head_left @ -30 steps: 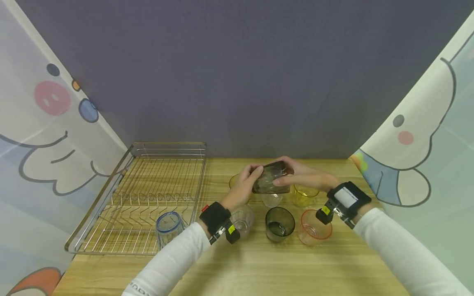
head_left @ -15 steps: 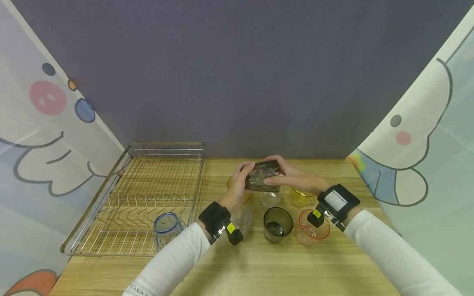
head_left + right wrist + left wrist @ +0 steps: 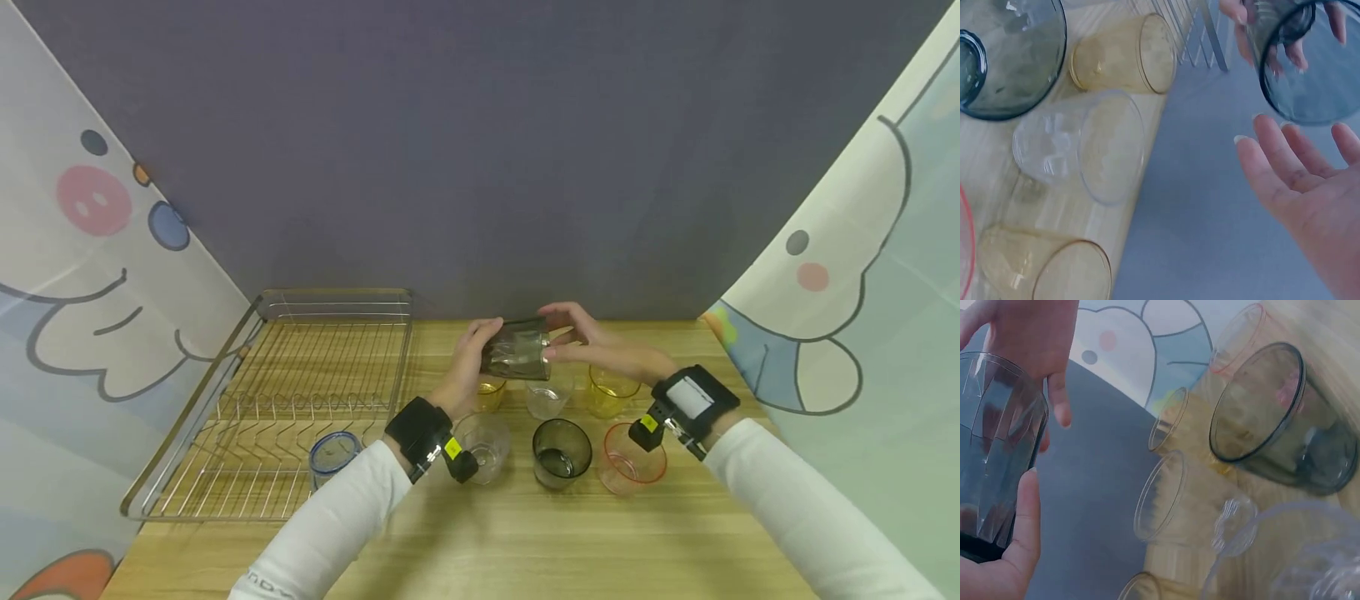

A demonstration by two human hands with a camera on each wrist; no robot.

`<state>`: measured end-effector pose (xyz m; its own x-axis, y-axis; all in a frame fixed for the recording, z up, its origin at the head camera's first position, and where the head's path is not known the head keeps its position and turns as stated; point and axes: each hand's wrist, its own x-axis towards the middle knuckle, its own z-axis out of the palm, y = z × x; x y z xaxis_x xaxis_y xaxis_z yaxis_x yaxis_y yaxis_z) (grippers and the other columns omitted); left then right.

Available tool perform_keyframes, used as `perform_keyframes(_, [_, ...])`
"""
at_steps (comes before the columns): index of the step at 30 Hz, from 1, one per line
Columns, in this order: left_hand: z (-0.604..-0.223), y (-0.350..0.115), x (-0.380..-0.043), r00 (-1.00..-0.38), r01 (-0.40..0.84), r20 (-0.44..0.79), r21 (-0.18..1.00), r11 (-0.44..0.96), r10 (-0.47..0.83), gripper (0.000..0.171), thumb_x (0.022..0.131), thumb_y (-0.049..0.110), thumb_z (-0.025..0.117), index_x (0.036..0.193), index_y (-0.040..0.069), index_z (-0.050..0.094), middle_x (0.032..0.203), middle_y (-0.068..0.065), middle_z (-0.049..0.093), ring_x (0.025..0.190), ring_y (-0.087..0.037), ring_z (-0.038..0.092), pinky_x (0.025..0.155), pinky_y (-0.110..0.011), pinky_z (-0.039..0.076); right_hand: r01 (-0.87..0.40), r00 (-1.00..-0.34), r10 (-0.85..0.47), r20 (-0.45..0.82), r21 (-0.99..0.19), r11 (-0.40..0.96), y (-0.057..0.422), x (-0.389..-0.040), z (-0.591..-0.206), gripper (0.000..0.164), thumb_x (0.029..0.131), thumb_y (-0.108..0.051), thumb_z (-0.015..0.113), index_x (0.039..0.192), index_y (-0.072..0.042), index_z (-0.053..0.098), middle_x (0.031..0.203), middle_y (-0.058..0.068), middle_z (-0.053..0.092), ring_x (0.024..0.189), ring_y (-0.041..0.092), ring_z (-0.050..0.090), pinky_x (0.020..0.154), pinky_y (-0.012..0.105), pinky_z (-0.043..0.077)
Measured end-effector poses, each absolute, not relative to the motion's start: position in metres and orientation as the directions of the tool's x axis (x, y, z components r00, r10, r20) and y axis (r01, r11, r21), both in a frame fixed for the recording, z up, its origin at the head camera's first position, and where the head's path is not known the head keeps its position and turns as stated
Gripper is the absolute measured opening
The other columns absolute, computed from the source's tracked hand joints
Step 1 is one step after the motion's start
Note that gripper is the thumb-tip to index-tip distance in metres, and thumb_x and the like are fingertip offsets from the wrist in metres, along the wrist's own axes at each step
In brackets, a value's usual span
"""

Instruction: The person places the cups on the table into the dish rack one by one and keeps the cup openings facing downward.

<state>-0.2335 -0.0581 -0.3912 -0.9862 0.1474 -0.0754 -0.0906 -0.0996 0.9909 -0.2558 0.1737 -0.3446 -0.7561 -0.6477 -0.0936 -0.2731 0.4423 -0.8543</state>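
A dark grey tinted glass tumbler (image 3: 516, 350) is held in the air on its side, above the back row of glasses. My left hand (image 3: 465, 362) grips it, with the thumb along its wall in the left wrist view. Its mouth faces my right hand (image 3: 597, 343). That hand's fingers are spread and loosely bent beside the rim; the right wrist view shows a gap between the fingertips (image 3: 1250, 147) and the glass (image 3: 1310, 69). Below stand another dark grey glass (image 3: 561, 454), a clear glass (image 3: 547, 402) and an amber glass (image 3: 491, 396).
On the left stands a wire dish rack (image 3: 337, 293), with a blue-rimmed glass (image 3: 335, 454) upside down at its front. A red-rimmed glass (image 3: 632, 467), a yellow glass (image 3: 611, 393) and a ribbed clear glass (image 3: 483, 450) stand on the wooden table (image 3: 525, 550). A grey panel (image 3: 480, 167) rises behind.
The tumbler has moved left and turned, with its mouth now to the right. My right hand gripped it before and has come off it. The left hand keeps its hold.
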Motion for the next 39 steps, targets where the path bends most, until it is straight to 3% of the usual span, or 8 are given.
perform_keyframes(3, [-0.387,-0.063,-0.235,-0.985,-0.09,-0.072,0.99,-0.109,0.157,0.048,0.101,0.044,0.043,0.135,0.011,0.042,0.135,-0.011,0.044,0.122,-0.029,0.048,0.107,-0.058,0.041,-0.276,-0.779,-0.624,-0.065,-0.858,0.434,0.179,-0.258,-0.342,0.062,0.099,-0.037,0.058,0.15,-0.024,0.025,0.15,0.012,0.036,0.134,0.035,0.044,0.108,0.058,0.039])
perform_keyframes(7, [-0.38,-0.071,-0.236,-0.986,-0.08,-0.061,0.99,-0.116,0.158,0.044,0.101,0.044,0.044,0.134,0.013,0.042,0.134,-0.009,0.044,0.124,-0.028,0.046,0.112,-0.06,0.034,-0.274,-0.8,-0.6,-0.03,-0.87,0.41,0.186,-0.262,-0.339,0.059,0.099,-0.034,0.058,0.149,-0.022,0.028,0.149,0.012,0.04,0.136,0.034,0.043,0.112,0.057,0.037])
perform_keyframes(13, [-0.37,-0.086,-0.237,-0.992,-0.025,-0.013,0.995,-0.092,0.127,0.038,0.101,0.042,0.045,0.127,0.013,0.047,0.112,-0.002,0.053,0.101,-0.018,0.054,0.094,-0.045,0.049,-0.276,-0.815,-0.579,-0.011,-0.871,0.406,0.196,-0.267,-0.337,0.058,0.1,-0.035,0.058,0.15,-0.022,0.03,0.148,0.01,0.041,0.137,0.033,0.042,0.113,0.057,0.036])
perform_keyframes(18, [-0.364,-0.097,-0.24,-0.995,-0.003,0.006,0.996,-0.09,0.095,0.036,0.102,0.04,0.044,0.125,0.012,0.048,0.102,0.002,0.055,0.09,-0.013,0.057,0.081,-0.034,0.052,-0.259,-0.836,-0.548,-0.03,-0.859,0.442,0.202,-0.267,-0.335,0.06,0.099,-0.04,0.058,0.15,-0.023,0.031,0.151,0.008,0.04,0.14,0.032,0.04,0.114,0.057,0.034])
perform_keyframes(25, [-0.36,-0.113,-0.243,-0.998,-0.02,-0.014,0.994,-0.108,0.058,0.034,0.103,0.04,0.045,0.124,0.013,0.049,0.098,0.003,0.056,0.082,-0.01,0.06,0.075,-0.029,0.054,-0.27,-0.823,-0.568,-0.031,-0.858,0.437,0.2,-0.267,-0.333,0.06,0.099,-0.037,0.058,0.15,-0.018,0.033,0.152,0.01,0.041,0.14,0.035,0.04,0.115,0.058,0.034])
perform_keyframes(35, [-0.353,-0.141,-0.237,-0.998,0.01,0.009,1.0,0.019,0.063,0.037,0.104,0.041,0.042,0.129,0.015,0.045,0.106,0.003,0.046,0.088,-0.012,0.05,0.081,-0.032,0.047,-0.279,-0.835,-0.549,-0.035,-0.833,0.477,0.202,-0.268,-0.333,0.059,0.099,-0.038,0.059,0.149,-0.019,0.035,0.148,0.009,0.045,0.137,0.033,0.043,0.113,0.055,0.037])
perform_keyframes(39, [-0.349,-0.158,-0.235,-0.998,0.025,0.02,0.997,0.069,0.065,0.039,0.104,0.041,0.041,0.132,0.014,0.043,0.119,0.002,0.042,0.1,-0.016,0.046,0.095,-0.043,0.043,-0.282,-0.845,-0.533,-0.038,-0.816,0.505,0.205,-0.271,-0.332,0.059,0.099,-0.037,0.058,0.15,-0.018,0.035,0.148,0.01,0.045,0.137,0.033,0.044,0.113,0.057,0.036])
